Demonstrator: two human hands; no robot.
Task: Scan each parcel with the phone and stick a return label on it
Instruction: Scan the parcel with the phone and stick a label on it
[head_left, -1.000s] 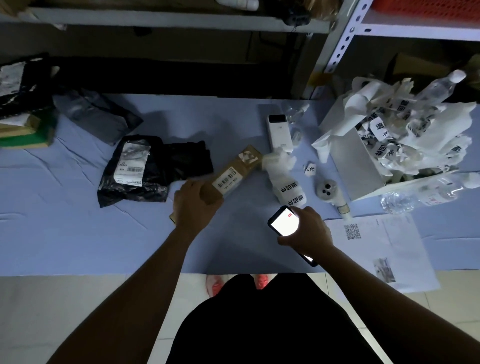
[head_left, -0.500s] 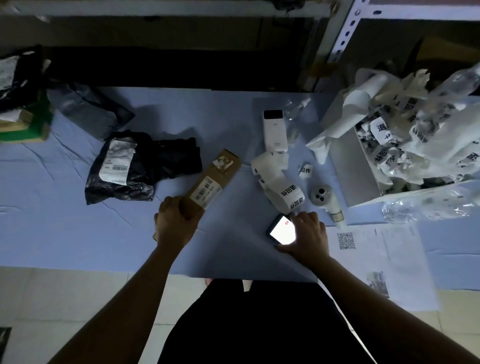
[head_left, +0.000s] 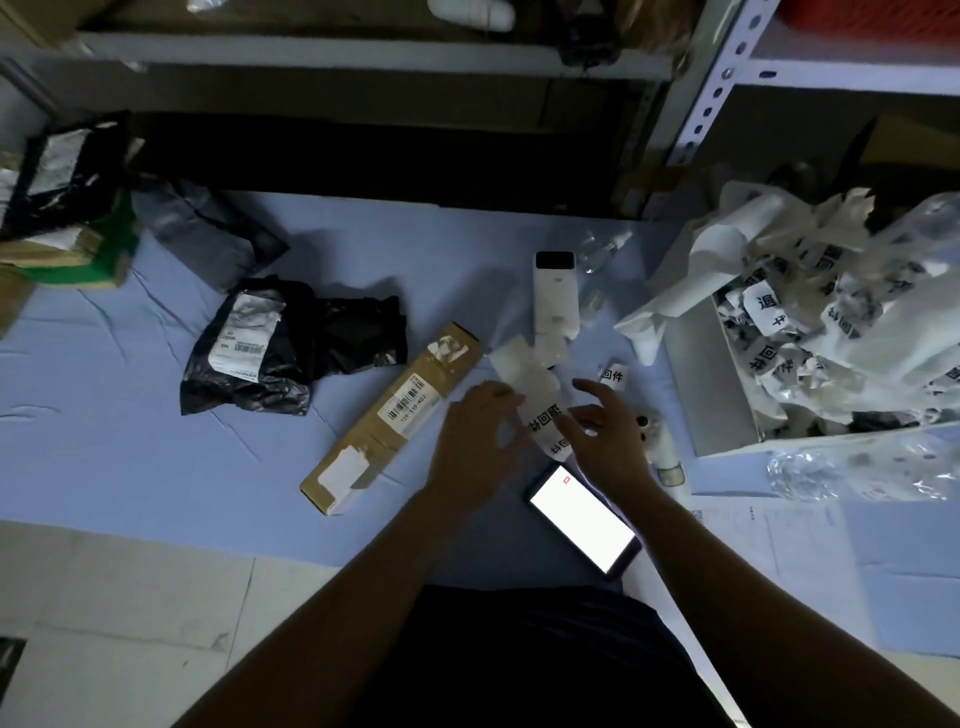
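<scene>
We leave the phone (head_left: 583, 521) lit on the table (head_left: 130, 441), freeing both hands. Our left hand (head_left: 475, 441) and right hand (head_left: 608, 431) pinch the label strip (head_left: 540, 410), presumably peeling one for the cardboard parcel (head_left: 392, 415) just beside.

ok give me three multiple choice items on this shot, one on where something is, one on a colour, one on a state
1. Where does the phone lie?
A. on the table between the forearms
B. on the shelf
C. inside the white box

2. What colour is the long box?
A. red
B. brown
C. white

3. What state is the phone screen in?
A. dark
B. cracked
C. lit white

Answers:
1 A, it rests flat near the table edge, in neither hand.
2 B, it is brown cardboard with a barcode sticker.
3 C, the screen glows white.

The left hand and right hand work at the label strip.
</scene>
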